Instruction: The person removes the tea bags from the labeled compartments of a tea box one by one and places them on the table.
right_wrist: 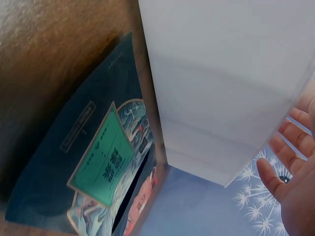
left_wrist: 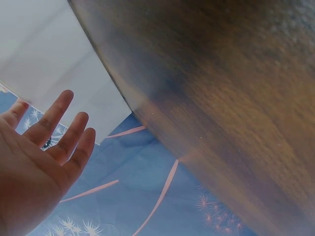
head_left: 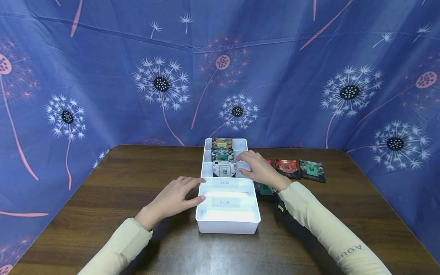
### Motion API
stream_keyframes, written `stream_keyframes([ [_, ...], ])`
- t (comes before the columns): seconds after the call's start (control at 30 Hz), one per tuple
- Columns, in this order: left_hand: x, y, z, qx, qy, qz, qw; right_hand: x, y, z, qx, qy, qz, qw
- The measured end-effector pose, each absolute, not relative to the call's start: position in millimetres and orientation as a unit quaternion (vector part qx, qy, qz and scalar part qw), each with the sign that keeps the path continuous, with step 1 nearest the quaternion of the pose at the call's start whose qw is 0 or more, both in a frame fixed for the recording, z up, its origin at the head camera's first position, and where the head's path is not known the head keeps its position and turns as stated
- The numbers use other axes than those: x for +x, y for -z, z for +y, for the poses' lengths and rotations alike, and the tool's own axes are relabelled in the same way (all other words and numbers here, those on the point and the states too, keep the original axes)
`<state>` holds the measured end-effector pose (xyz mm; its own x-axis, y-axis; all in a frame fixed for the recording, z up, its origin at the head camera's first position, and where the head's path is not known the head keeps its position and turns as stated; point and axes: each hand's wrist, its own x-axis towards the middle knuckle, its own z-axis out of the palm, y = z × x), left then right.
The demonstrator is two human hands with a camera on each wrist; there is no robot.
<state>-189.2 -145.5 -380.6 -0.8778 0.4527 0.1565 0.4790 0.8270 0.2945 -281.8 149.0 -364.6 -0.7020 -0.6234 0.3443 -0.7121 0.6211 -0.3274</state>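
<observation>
A long white compartment tray lies on the table, pointing away from me. Its three far compartments hold tea packets: an orange-brown packet, a dark green packet and a white packet. Printed labels mark the two near dividers. My left hand is at the tray's left wall, thumb and fingertips at the rim, fingers spread. My right hand reaches over the right rim, its fingertips beside the white packet. In the right wrist view its fingers look relaxed, though the tray wall partly hides them.
Right of the tray lie a dark packet with a green label, a red packet and another green-labelled packet. A further red packet is mostly covered by my right hand. A blue dandelion-print cloth hangs behind the brown table.
</observation>
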Motion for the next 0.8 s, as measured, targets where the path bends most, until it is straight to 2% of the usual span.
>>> stream_keyframes([
  [0.8, -188.7, 380.1, -145.3, -0.241, 0.166, -0.956, 0.036, -281.9, 365.9, 139.4, 0.393, -0.218, -0.887, 0.108],
])
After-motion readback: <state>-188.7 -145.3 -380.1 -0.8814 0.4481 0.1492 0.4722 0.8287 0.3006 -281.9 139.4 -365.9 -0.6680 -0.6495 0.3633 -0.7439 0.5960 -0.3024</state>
